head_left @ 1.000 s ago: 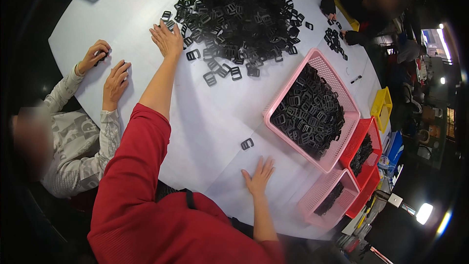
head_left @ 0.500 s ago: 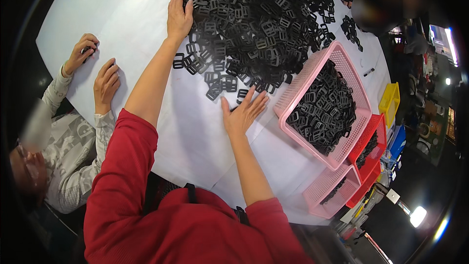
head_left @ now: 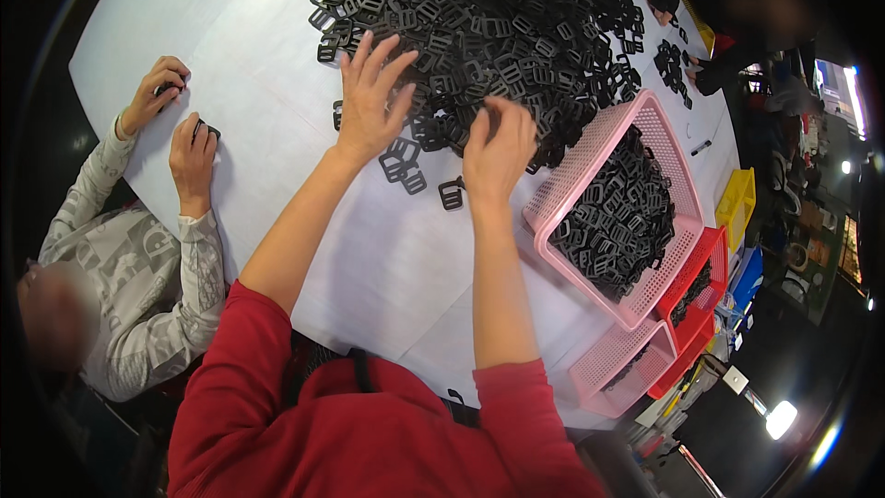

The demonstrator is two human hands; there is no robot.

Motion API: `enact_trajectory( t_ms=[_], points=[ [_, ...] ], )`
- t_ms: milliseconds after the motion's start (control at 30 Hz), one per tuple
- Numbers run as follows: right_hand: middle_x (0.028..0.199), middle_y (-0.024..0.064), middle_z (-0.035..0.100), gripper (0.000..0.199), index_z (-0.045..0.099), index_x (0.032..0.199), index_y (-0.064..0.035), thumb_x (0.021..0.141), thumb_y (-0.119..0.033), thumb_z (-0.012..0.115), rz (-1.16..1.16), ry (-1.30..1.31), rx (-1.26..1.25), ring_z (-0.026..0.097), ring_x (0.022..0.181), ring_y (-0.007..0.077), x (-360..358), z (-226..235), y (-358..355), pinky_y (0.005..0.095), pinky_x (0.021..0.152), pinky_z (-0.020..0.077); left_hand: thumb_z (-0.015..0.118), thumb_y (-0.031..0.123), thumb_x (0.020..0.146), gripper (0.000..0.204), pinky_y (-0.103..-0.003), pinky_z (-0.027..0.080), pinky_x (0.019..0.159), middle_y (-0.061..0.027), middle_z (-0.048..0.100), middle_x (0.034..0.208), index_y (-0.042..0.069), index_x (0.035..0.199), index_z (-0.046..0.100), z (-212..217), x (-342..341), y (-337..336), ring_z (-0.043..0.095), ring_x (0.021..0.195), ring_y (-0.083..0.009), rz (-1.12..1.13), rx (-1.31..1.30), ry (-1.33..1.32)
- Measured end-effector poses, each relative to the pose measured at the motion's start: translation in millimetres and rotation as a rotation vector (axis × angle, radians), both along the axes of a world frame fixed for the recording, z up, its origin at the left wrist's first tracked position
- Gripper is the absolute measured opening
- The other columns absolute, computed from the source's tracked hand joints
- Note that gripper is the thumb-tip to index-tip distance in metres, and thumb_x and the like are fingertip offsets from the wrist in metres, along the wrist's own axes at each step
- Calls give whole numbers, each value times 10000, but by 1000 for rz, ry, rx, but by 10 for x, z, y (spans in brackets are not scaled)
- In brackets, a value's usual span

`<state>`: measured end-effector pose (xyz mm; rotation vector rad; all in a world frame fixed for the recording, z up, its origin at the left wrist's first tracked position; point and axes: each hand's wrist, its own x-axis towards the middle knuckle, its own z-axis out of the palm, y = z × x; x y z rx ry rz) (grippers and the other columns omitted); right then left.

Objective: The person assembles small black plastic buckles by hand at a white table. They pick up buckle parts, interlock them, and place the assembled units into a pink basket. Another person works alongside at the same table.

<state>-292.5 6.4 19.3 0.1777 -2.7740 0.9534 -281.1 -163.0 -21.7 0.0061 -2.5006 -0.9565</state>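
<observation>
Black plastic strap buckles lie in a large heap (head_left: 498, 46) on the white table. Over the heap's near left edge is my left hand (head_left: 371, 106), open with its fingers spread and nothing in it. To its right, my right hand (head_left: 498, 149) is at the near edge of the heap, fingers loosely bent, thumb apart; I see nothing held. A single buckle (head_left: 452, 194) lies on the table just left of my right wrist. A few more buckles (head_left: 401, 164) lie between my hands.
Right of my right hand stands a pink basket (head_left: 576, 263) full of buckles. Behind it are a red basket (head_left: 682, 350), a smaller pink basket (head_left: 595, 378) and a yellow bin (head_left: 735, 198). A co-worker's hands (head_left: 189, 161) hold dark pieces at left; another person's hand (head_left: 664, 0) is far right.
My left hand has moved right and nearer, off the far left edge of the heap. My right hand has moved slightly right and farther, its fingers now bent. Buckles at the near edge have shifted.
</observation>
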Motion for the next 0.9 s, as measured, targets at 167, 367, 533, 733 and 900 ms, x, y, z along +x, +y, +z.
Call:
enact_trajectory(
  t_ms=[167, 367, 533, 733, 900],
  points=[
    [876, 72, 641, 135, 635, 925, -128, 852, -153, 525, 311, -5, 255, 554, 926, 227, -785, -149, 19, 392, 819, 368, 574, 103, 805, 411, -603, 77, 1054, -112, 385, 1358, 81, 1212, 517, -5, 360, 245, 216, 1346, -345, 36, 31, -132],
    [808, 139, 668, 208, 665, 977, -153, 852, -257, 534, 327, -307, 509, 635, 810, 299, -940, -84, 107, 426, 793, 412, 571, 83, 801, 409, -574, 83, 1069, -117, 394, 1342, 67, 1204, 502, -244, 658, 279, 223, 1344, -343, 63, 46, -172],
    [838, 151, 665, 227, 667, 1008, -166, 819, -257, 581, 337, -312, 455, 631, 837, 319, -975, -95, 68, 406, 756, 479, 567, 86, 801, 413, -542, 107, 1080, -116, 397, 1339, 59, 1207, 493, -223, 654, 293, 232, 1341, -340, 86, 56, -191],
    [839, 132, 671, 218, 669, 990, -165, 793, -233, 606, 344, -331, 442, 633, 838, 308, -1091, -68, -17, 401, 748, 480, 567, 102, 806, 415, -535, 123, 1080, -117, 397, 1340, 50, 1210, 486, -207, 646, 280, 243, 1331, -344, 92, 59, -182],
    [814, 129, 669, 176, 679, 914, -146, 763, -211, 616, 431, -353, 582, 638, 817, 306, -1187, -52, -81, 407, 728, 489, 560, 74, 805, 413, -551, 135, 1071, -121, 404, 1341, 49, 1211, 490, -201, 643, 284, 250, 1328, -354, 98, 95, -173]
  ],
)
